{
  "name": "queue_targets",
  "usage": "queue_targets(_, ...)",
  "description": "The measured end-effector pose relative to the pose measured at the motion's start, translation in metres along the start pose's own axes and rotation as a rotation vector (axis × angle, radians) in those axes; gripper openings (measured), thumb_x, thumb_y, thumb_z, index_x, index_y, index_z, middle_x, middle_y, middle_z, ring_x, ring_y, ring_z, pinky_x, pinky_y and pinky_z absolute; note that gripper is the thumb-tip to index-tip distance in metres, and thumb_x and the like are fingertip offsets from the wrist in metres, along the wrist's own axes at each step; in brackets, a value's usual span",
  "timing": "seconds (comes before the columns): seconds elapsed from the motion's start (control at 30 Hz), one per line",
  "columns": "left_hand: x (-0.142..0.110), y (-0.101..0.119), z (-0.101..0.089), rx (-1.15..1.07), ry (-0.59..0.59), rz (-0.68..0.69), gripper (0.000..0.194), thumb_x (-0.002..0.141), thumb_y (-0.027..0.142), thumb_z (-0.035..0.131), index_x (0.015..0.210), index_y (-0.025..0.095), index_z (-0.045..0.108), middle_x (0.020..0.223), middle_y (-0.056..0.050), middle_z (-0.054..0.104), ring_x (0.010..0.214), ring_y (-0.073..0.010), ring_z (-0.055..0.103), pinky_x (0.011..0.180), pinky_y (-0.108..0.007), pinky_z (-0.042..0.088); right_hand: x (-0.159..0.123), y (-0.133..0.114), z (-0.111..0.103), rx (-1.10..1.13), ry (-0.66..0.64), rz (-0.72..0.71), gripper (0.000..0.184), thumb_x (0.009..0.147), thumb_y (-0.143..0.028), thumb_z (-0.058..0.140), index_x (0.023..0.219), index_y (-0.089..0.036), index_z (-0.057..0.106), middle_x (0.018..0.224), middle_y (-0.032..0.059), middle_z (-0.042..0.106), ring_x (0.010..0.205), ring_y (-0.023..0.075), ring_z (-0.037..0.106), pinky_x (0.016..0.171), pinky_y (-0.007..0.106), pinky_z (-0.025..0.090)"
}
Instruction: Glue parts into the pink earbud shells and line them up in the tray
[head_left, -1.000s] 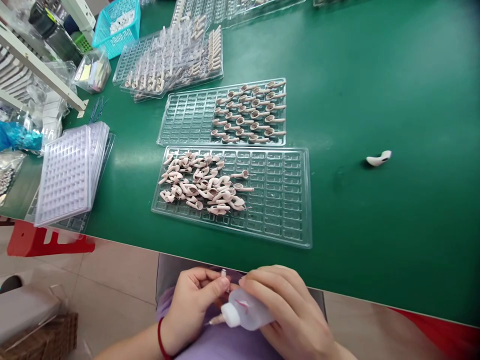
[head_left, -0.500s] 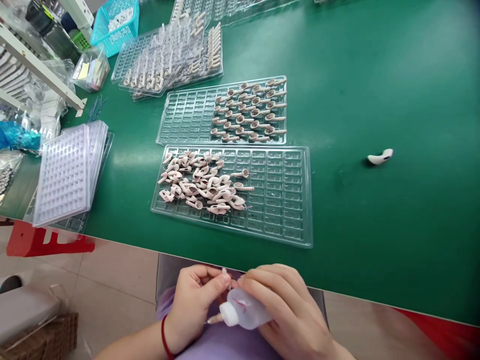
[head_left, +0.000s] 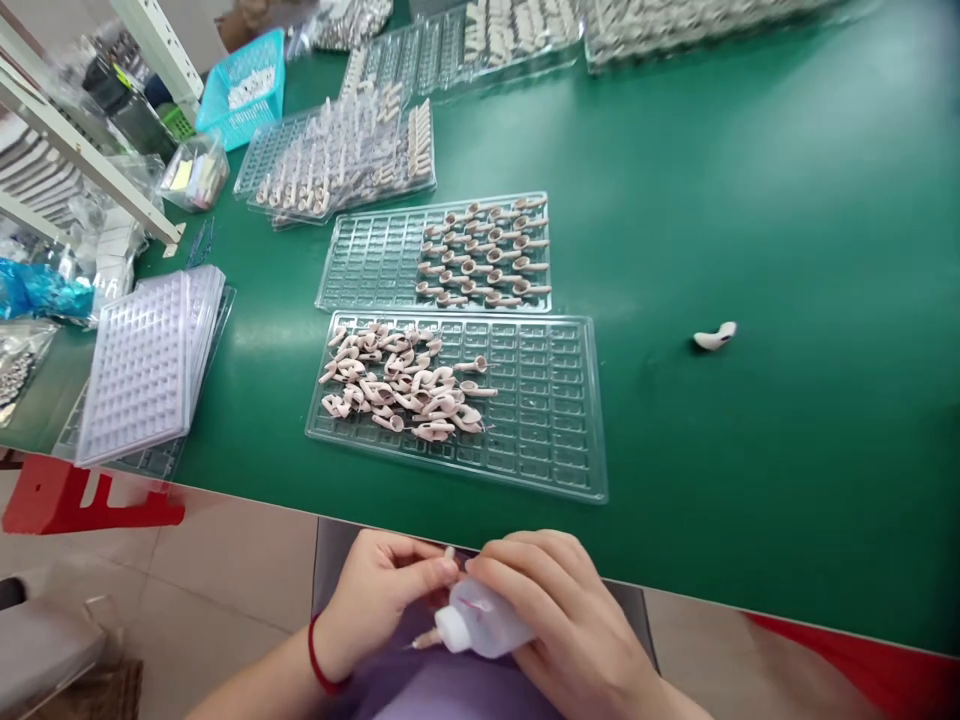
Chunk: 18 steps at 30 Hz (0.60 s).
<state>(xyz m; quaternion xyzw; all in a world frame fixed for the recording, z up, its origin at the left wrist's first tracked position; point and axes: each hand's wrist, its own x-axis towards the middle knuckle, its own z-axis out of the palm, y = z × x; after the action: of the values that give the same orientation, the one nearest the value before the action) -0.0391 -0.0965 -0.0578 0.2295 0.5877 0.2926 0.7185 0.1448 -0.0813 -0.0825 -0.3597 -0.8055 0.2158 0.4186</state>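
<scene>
My left hand (head_left: 386, 590) is closed over the lap, just off the table edge. Between its thumb and fingers it pinches a small pale earphone shell (head_left: 449, 553), mostly hidden. My right hand (head_left: 566, 610) grips a translucent squeeze bottle (head_left: 491, 618) with a white cap and a thin needle tip pointing left. The fingertips of both hands are close together at the shell. In front of them lies a clear tray (head_left: 540, 420) with a loose pile of earphone shells (head_left: 405, 375) on its left half.
Behind it, a second clear tray (head_left: 371, 255) holds shells in rows on its right side. Stacked trays (head_left: 330, 160) stand farther back, near a blue basket (head_left: 240, 100). White trays (head_left: 139, 360) are piled at left. One shell (head_left: 715, 336) lies alone at right.
The camera view has shifted, revealing more filled trays at the back of the table. Both hands keep nearly the same pose, holding the shell and the bottle.
</scene>
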Motion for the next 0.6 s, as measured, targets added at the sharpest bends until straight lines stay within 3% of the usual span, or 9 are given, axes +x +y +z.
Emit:
queue_targets(0.1,-0.012,0.029,-0.007,0.339,-0.03,0.115,0.024,0.063,0.041,0.086,0.07,0.018,0.081,0.062,-0.006,0.07,0.055,-0.0139,0.057,0.053,-0.023,0.043,0.003,0.014,-0.016,0.051,0.027,0.038,0.022,0.089,-0.006,0.051,0.107,-0.017,0.059,0.088,0.0076,0.068,0.079,0.0176,0.063,0.069,0.029,0.052)
queue_targets(0.2,-0.012,0.072,-0.012,0.69,-0.005,0.485,0.014,0.071,0.035,0.083,0.072,0.021,0.081,0.069,-0.008,0.073,0.063,-0.0173,0.063,0.061,-0.026,0.049,0.007,0.031,-0.032,-0.089,0.09,0.071,0.024,0.087,-0.015,0.06,0.111,-0.019,0.058,0.103,0.0114,0.071,0.094,0.0235,0.067,0.079,0.036,0.055)
queue_targets(0.27,0.004,0.107,-0.017,0.822,0.044,0.761,0.008,0.077,0.031,0.079,0.078,0.023,0.081,0.072,-0.006,0.074,0.065,-0.0167,0.064,0.066,-0.027,0.052,0.01,0.04,-0.038,-0.191,0.083,0.091,0.02,0.088,-0.02,0.06,0.108,-0.02,0.059,0.109,0.0116,0.071,0.098,0.0254,0.068,0.082,0.038,0.056)
queue_targets(0.37,0.053,0.16,-0.024,1.025,0.245,1.05,0.005,0.078,0.018,0.076,0.079,0.022,0.079,0.079,-0.003,0.073,0.075,-0.0168,0.066,0.075,-0.026,0.053,0.013,0.046,-0.039,-0.272,0.087,0.096,0.016,0.091,-0.024,0.056,0.106,-0.021,0.06,0.105,0.0097,0.073,0.092,0.0239,0.071,0.078,0.036,0.058)
queue_targets(0.43,0.092,0.193,-0.026,1.192,0.392,1.056,0.008,0.077,0.015,0.076,0.083,0.02,0.079,0.082,-0.002,0.073,0.077,-0.0153,0.067,0.075,-0.024,0.053,0.013,0.047,-0.037,-0.287,0.111,0.074,0.015,0.091,-0.023,0.055,0.105,-0.02,0.06,0.102,0.009,0.074,0.089,0.0227,0.071,0.075,0.035,0.058)
queue_targets(0.6,0.17,0.253,-0.014,1.308,0.456,1.056,0.021,0.086,0.007,0.062,0.097,0.015,0.078,0.097,-0.007,0.074,0.09,-0.0179,0.068,0.087,-0.026,0.051,0.012,0.05,-0.031,-0.285,0.17,0.036,0.015,0.09,-0.019,0.054,0.104,-0.02,0.06,0.099,0.0087,0.074,0.088,0.022,0.072,0.074,0.033,0.059)
